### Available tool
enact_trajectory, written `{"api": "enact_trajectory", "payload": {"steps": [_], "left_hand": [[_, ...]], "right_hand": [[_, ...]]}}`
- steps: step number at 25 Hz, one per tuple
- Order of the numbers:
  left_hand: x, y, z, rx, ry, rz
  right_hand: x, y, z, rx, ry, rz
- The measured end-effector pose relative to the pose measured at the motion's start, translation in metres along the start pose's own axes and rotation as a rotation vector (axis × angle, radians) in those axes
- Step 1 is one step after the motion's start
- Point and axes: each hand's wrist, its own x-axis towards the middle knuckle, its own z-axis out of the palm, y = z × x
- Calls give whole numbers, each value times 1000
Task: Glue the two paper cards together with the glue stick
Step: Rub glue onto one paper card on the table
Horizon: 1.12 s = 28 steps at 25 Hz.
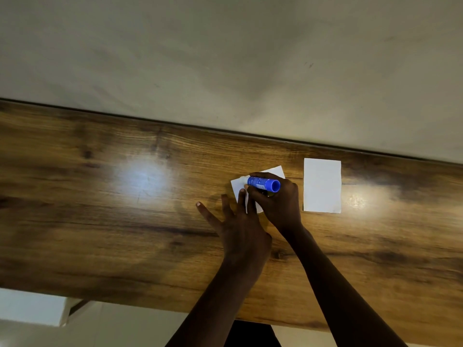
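1. The work surface was a wood-grain table [125, 221] set against a pale wall [225, 58], with bright glare patches on the tabletop.
2. The tilted card [237, 185] lay flat on the table under both hands. The second card [322, 185] lay just to its right, apart from it and untouched.
3. The right hand [278, 204] gripped the blue glue stick [263, 182], with its fingers curled round the barrel. The stick lay at a low angle, its pale end pointing left over the tilted card. Contact between the glue and the paper could not be confirmed.
4. The left hand [240, 229] was spread with straight fingers [241, 196]. Two fingertips pressed on the near-left edge of the tilted card, and the others rested on the table.
5. Probable step: applying glue to the first card, with the joining step not yet done.
6. Hazards from this state:
   - The hold covered one edge only. A stroke towards the free far corner would likely rotate or buckle the card.
   - The low stick angle risked dragging the barrel rim over the paper and creasing it.
   - Strokes running past the card edge would put glue on the table and stick the card to it.
   - The left fingertips lay close to the stroke path and could pick up glue, then lift the card on release.
   - The right hand hid most of the card, so uneven coverage could go unnoticed.
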Motion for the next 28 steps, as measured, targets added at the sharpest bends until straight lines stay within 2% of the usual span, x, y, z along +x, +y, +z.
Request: {"api": "enact_trajectory", "payload": {"steps": [21, 28], "left_hand": [[2, 1, -1, 90, -10, 10], [4, 2, -7, 115, -5, 21]], "right_hand": [[10, 16, -39, -133, 224, 115], [12, 16, -42, -134, 226, 139]]}}
